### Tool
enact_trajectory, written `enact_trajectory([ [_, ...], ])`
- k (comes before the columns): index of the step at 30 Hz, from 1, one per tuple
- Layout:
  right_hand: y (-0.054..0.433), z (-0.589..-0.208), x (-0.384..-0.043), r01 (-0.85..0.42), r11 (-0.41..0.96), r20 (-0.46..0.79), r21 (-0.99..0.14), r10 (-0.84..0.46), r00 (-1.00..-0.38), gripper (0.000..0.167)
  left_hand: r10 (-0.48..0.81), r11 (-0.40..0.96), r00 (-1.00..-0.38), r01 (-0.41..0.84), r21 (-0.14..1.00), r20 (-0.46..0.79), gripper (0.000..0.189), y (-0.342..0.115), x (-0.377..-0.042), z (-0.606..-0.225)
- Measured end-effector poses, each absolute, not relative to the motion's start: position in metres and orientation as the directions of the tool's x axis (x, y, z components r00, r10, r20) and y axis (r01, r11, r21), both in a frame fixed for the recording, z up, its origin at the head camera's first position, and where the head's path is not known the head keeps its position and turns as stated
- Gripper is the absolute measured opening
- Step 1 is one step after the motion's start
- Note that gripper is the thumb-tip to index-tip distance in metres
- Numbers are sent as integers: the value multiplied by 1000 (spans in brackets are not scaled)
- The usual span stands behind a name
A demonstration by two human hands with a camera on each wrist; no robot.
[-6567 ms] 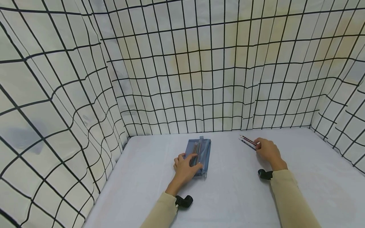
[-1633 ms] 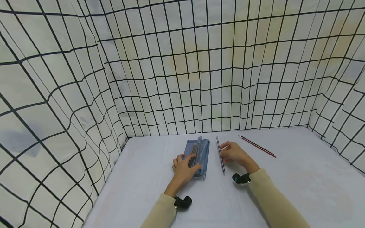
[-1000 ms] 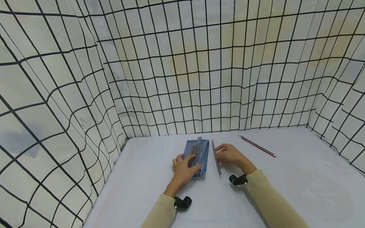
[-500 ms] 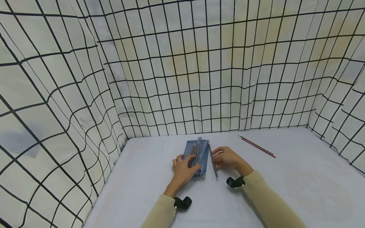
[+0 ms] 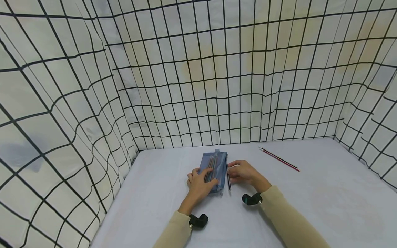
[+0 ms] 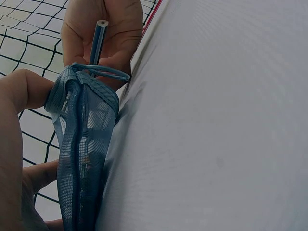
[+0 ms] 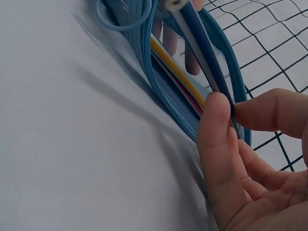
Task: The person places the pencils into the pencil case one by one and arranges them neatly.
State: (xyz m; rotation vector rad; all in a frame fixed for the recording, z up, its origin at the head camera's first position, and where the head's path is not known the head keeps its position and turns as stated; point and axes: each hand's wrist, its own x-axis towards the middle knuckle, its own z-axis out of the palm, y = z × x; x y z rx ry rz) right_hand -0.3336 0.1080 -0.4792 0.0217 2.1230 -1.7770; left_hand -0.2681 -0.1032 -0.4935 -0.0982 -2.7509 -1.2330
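Note:
A translucent blue mesh pencil case (image 5: pixel 221 165) lies on the white table, several pencils visible through it. My left hand (image 5: pixel 201 184) grips its near left part, thumb by the zipper end. Between thumb and fingers my right hand (image 5: pixel 244 173) pinches a blue-and-silver striped pencil (image 7: pixel 199 43) along the case's right side. In the right wrist view the case's zipper is open, and the striped pencil stands at that mouth. A yellow pencil (image 7: pixel 175 65) and a red one show inside. The left wrist view shows the held pencil's flat end beyond the zipper's loop (image 6: pixel 103 71).
To the right, a red pencil (image 5: pixel 285 162) and a dark pencil (image 5: pixel 284 160) lie side by side on the table (image 5: pixel 310 199). White walls with a black grid net (image 5: pixel 198 96) enclose the table's back and sides.
Earlier my right hand was by the pencils at the right. It has since brought the striped pencil leftward to the case's right edge. My left hand has stayed on the case.

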Motion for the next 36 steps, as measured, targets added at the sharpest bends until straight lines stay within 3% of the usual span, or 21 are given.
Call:
enact_trajectory([
  [13, 96, -480, -333, 265, 94, -278, -960, -193, -941, 39, 6, 680, -989, 113, 724, 149, 58, -101, -268, -494],
  [36, 83, -480, -333, 280, 63, -286, -958, -140, -948, 40, -1, 682, -990, 104, 724, 144, 59, -102, -268, -494],
])
